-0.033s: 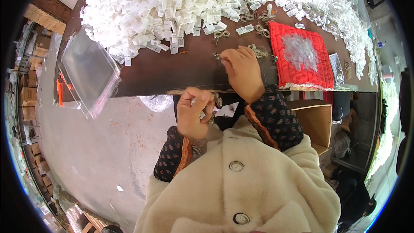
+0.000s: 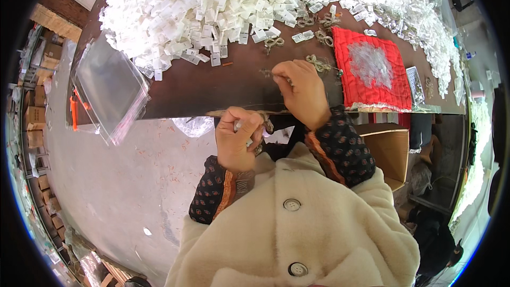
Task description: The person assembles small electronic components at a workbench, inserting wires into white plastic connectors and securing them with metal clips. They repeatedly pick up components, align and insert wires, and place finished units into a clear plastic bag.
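Note:
My left hand [image 2: 236,137] is closed in front of the table edge, its fingers curled around a bundled, coiled cord [image 2: 268,124] and a small whitish piece, both mostly hidden. Over the table's front part, my right hand [image 2: 303,89] is bent at the wrist with thumb and fingers pinched together. A small blurred bit [image 2: 265,73] shows at its fingertips, too unclear to name. Just beyond that hand lies a bundle of clear-greenish cord [image 2: 319,64]. More bundles [image 2: 273,43] rest farther back on the brown table [image 2: 191,91].
A large heap of small white plastic boxes [image 2: 180,13] covers the table's far side. At right lies a red quilted cloth [image 2: 345,82] with clear small pieces [image 2: 372,64]. Clear plastic bags [image 2: 109,87] and an orange tool [image 2: 74,111] are at left. An open cardboard box [image 2: 385,151] stands below.
My right hand has shifted slightly to the right and toward me, its fingertips drawing away from the small bit. My left hand stays nearly in place, still closed on the cord.

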### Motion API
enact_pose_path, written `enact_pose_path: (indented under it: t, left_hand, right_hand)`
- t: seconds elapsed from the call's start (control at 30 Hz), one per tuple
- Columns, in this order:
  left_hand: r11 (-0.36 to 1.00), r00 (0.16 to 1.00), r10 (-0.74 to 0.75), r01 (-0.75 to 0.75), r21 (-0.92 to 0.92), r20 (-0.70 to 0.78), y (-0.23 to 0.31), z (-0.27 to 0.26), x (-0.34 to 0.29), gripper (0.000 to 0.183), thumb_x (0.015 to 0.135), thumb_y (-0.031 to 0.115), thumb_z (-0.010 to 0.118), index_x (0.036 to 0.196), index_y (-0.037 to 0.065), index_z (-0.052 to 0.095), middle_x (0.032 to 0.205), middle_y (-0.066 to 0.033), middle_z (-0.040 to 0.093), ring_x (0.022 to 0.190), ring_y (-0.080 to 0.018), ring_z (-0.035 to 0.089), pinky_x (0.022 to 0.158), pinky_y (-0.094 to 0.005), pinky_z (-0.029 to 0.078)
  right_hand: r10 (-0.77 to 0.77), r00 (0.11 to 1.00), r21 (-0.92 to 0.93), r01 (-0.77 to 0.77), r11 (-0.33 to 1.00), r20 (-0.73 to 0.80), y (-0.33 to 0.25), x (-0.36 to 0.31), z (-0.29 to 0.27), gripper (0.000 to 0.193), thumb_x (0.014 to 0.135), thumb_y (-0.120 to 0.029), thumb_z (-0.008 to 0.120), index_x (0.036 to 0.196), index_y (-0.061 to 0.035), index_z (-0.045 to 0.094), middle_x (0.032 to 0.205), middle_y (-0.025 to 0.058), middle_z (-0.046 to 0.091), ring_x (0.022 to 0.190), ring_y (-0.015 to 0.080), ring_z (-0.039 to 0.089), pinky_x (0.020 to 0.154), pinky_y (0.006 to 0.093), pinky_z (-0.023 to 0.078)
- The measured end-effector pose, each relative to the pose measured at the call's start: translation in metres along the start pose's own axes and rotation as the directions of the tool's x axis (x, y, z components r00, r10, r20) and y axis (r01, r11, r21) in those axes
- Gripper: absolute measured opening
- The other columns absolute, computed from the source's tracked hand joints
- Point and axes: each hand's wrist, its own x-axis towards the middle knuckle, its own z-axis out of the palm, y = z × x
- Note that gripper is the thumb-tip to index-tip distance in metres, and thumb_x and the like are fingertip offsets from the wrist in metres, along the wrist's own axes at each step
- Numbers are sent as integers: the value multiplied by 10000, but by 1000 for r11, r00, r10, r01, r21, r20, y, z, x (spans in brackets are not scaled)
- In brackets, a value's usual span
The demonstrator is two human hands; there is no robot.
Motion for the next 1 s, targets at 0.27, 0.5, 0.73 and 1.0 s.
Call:
enact_pose_path:
  t: [0.27,0.5,0.73,1.0]
  left_hand:
    - [456,828,441,-538,709,345,28,10,2,290,799,-41,748,1075,28,692,965,-87,684,808,-141,630,729,-258,503]
    - [553,895,253,-446,704,368,32,22,-15,233,791,-47,743,1015,-5,697,986,-117,688,826,-154,634,723,-261,503]
    - [487,836,308,-549,679,455,27,30,-16,238,815,1,759,1036,-32,679,918,-88,701,800,-126,647,713,-252,513]
    - [961,997,80,-77,264,-1,8,33,-22,143,907,38,683,1043,-3,673,851,-53,669,601,-49,507,515,-195,388]
  right_hand:
    - [110,773,692,-614,379,625,-30,-17,-75,146,895,0,620,1025,-13,555,863,30,644,758,76,587,691,227,482]
    - [67,813,734,-554,393,578,-27,-31,-78,121,908,-13,572,1027,-26,558,838,1,601,710,24,516,585,179,384]
    - [76,819,734,-547,402,568,-26,-39,-80,144,892,10,571,1032,-23,570,864,0,593,779,52,542,700,217,438]
    - [-231,972,219,214,952,55,-48,-54,-76,455,732,-27,781,1153,-56,611,994,76,669,910,286,647,971,468,434]
